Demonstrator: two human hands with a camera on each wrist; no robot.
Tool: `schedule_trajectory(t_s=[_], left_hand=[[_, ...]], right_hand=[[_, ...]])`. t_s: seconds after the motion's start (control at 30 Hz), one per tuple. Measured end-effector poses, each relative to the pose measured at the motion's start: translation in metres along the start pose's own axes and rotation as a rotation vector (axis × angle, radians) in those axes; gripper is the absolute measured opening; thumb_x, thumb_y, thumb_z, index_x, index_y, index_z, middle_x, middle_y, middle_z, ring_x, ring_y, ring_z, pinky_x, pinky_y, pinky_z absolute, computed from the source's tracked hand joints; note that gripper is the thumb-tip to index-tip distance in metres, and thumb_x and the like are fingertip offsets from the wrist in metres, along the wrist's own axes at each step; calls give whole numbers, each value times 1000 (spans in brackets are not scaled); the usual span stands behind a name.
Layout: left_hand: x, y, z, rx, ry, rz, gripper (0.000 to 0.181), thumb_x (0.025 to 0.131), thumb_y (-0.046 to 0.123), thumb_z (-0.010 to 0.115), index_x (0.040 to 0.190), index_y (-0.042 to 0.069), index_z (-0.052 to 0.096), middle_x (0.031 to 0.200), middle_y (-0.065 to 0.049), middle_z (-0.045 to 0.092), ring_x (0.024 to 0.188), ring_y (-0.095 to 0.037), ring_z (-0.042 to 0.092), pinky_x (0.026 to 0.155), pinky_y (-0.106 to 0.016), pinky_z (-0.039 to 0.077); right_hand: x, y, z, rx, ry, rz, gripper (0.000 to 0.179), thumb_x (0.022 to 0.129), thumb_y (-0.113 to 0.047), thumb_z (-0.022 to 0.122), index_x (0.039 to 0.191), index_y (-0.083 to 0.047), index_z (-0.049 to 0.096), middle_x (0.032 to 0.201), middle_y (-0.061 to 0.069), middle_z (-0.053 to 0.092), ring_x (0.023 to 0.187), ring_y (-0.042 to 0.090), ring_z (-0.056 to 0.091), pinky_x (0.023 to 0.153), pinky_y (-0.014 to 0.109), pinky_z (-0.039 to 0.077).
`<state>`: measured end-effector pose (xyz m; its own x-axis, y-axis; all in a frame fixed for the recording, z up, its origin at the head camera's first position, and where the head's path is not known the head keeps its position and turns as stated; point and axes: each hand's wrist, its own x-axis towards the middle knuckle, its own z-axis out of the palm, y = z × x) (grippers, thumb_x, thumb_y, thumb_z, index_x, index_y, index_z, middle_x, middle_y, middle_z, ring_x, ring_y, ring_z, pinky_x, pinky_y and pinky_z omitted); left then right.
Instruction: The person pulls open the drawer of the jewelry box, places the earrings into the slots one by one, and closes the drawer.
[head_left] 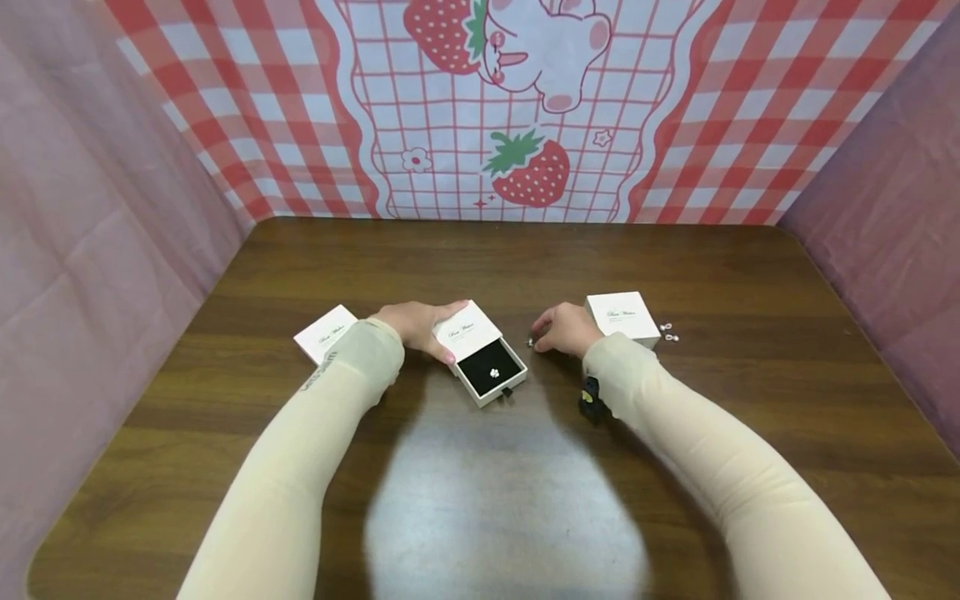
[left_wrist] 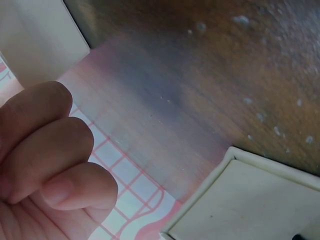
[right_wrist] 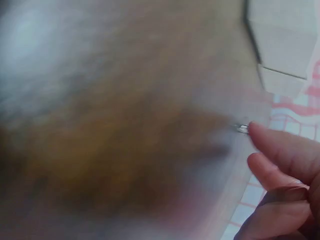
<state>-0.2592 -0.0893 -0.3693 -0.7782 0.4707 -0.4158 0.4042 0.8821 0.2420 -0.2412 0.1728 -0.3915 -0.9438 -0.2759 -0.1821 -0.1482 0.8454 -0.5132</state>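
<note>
My left hand [head_left: 420, 326] grips a white drawer-style gift box [head_left: 467, 332] from the side, thumb along its front edge and fingers at the back. The box's drawer [head_left: 480, 392] is slid partly out, showing a black lining [head_left: 474, 364] and a small flower-shaped silvery piece [head_left: 494, 373] on it. Right of the box, my right hand [head_left: 567, 330] pinches a tiny silvery piece of jewelry [right_wrist: 242, 128] at its fingertips, low over the table. Its exact kind I cannot tell. In the left wrist view several curled fingers [left_wrist: 55, 155] show.
A second white box [head_left: 624, 318] stands beside my right wrist, with two small earring-like pieces [head_left: 669, 332] lying to its right. At left, another white box [head_left: 327, 333] is partly hidden by my left sleeve. A checked strawberry-print cloth [head_left: 427, 125] hangs behind the wooden table [head_left: 510, 258].
</note>
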Motion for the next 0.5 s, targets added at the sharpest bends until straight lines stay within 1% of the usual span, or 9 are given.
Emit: schedule_trajectory(t_s=[0.07,0.13,0.37,0.5], left_hand=[[0,0,-1,2,-2,-3,101,75,54,75,154,35,15,144,-13,45,123,-31,49,91,-48,43],[0,0,-1,4,-5,-6,101,75,55,75,154,36,15,144,-13,45,123,-31,49,91,-49,43],[1,-1,0,3,-4,5,100,76,53,75,154,33,15,144,-14,45,125,-30,48,92,-47,42],[1,-1,0,9,-1,-4,101,75,55,75,154,35,15,143,-14,46,124,-31,48,92,-48,43]], right_hand=[[-1,-2,2,-30,9,-31,27,73,-12,77,98,-1,75,102,11,72,98,29,63,88,38,46],[-1,-4,3,-58,11,-43,26,74,-15,77,96,-2,75,102,11,72,102,32,62,89,40,46],[-4,-10,5,-87,16,-21,20,74,-14,77,91,-4,76,97,10,72,98,31,63,88,40,47],[-4,-10,5,-95,18,-20,18,74,-16,77,89,-4,76,95,9,73,96,30,64,86,40,48]])
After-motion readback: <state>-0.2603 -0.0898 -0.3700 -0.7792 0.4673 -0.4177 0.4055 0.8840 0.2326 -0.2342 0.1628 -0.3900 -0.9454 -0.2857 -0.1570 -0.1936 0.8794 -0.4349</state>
